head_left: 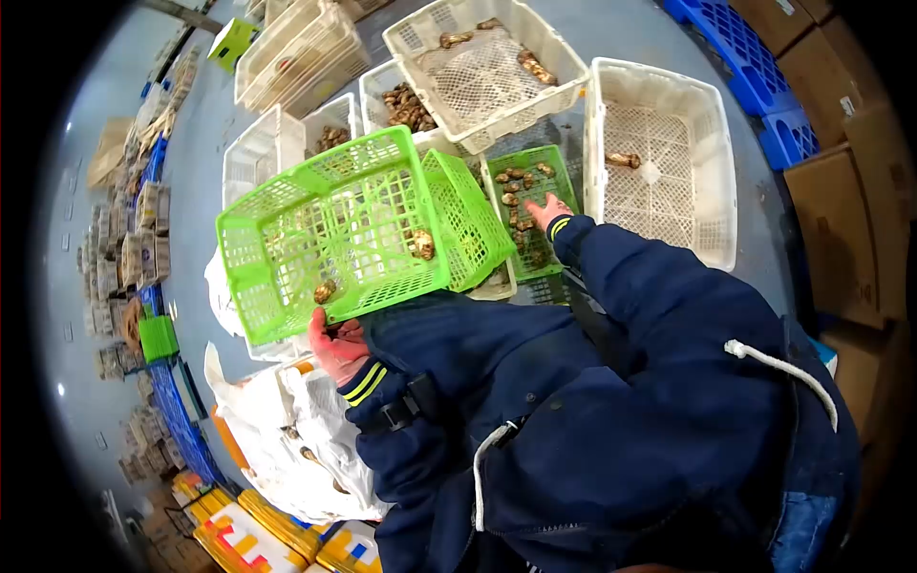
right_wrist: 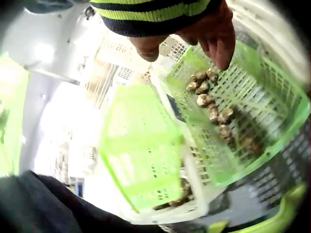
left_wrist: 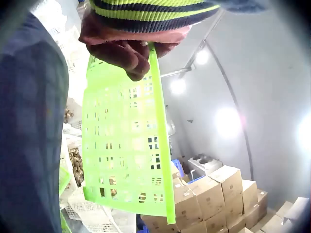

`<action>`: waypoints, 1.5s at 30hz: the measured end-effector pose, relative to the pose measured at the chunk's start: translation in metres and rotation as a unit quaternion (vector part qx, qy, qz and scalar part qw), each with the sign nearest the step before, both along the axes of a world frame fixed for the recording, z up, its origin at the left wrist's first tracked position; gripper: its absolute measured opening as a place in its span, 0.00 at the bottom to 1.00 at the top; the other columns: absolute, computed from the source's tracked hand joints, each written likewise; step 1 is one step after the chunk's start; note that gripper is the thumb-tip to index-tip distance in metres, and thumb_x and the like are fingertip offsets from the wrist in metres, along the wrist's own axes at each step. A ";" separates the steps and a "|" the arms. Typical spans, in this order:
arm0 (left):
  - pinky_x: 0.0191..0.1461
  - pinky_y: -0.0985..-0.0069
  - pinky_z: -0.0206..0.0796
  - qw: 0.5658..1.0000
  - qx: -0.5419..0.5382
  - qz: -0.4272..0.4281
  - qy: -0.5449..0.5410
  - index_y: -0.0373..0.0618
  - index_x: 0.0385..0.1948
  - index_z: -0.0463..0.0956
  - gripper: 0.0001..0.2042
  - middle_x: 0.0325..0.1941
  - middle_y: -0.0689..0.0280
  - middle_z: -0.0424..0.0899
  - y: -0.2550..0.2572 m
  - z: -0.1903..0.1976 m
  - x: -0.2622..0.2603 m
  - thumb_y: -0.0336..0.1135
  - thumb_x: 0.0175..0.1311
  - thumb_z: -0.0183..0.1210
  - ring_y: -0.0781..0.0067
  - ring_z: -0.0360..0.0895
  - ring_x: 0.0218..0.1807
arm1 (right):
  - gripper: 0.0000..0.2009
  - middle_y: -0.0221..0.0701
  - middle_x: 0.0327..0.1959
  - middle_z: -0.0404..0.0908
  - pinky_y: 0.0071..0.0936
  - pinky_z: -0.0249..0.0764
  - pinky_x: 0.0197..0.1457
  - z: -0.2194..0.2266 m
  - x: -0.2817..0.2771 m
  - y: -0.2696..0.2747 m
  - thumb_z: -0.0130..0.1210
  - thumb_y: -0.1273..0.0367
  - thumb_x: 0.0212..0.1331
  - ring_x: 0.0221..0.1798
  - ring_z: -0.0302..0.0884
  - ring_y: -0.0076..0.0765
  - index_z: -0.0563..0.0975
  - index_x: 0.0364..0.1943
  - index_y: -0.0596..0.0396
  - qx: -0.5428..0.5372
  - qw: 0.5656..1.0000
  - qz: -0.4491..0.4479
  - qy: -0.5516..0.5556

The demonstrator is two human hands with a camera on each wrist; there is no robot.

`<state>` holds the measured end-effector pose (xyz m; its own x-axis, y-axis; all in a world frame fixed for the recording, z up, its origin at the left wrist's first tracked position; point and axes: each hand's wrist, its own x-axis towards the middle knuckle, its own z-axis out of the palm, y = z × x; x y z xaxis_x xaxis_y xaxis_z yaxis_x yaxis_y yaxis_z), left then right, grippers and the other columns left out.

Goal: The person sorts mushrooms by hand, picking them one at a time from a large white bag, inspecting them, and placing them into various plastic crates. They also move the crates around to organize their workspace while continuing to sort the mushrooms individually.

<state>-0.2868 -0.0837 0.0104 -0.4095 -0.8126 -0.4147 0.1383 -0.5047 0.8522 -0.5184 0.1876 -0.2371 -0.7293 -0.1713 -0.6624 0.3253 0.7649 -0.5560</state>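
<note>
The left hand grips the rim of a large green basket, tilted, with two brown mushroom-like pieces inside. In the left wrist view, the left hand's fingers curl over the rim of the green basket. The right hand is over a smaller green basket holding several brown pieces. In the right wrist view, the right hand hangs above that basket with fingers apart and nothing visible between them; the brown pieces lie below.
White crates stand around: one at the right with one piece, one at the top with several. Another green basket leans beside the large one. A white sack lies at lower left; cardboard boxes stand at the right.
</note>
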 end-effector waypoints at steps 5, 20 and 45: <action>0.14 0.86 0.49 0.999 -0.014 0.046 -0.003 0.47 0.26 0.72 0.08 0.19 0.71 0.74 0.002 0.009 0.014 0.40 0.56 0.53 0.81 0.60 0.13 | 0.47 0.47 0.62 0.58 0.42 0.58 0.60 0.009 -0.012 -0.028 0.41 0.35 0.47 0.59 0.62 0.50 0.47 0.65 0.54 -0.077 0.992 0.000 -0.105; 0.17 0.87 0.56 0.991 -0.050 0.120 0.005 0.51 0.23 0.70 0.08 0.19 0.74 0.71 -0.002 0.016 0.041 0.42 0.55 0.55 0.82 0.61 0.14 | 0.17 0.48 0.39 0.71 0.32 0.68 0.46 0.037 0.034 -0.084 0.41 0.65 0.54 0.47 0.70 0.44 0.64 0.46 0.61 -0.008 0.907 0.292 0.303; 0.23 0.79 0.55 0.999 -0.044 0.002 0.004 0.50 0.25 0.71 0.07 0.21 0.70 0.73 0.028 0.006 -0.008 0.40 0.56 0.54 0.77 0.63 0.17 | 0.20 0.41 0.45 0.73 0.38 0.64 0.56 0.100 -0.014 0.203 0.59 0.63 0.43 0.51 0.67 0.49 0.74 0.43 0.54 -0.066 0.839 0.078 0.534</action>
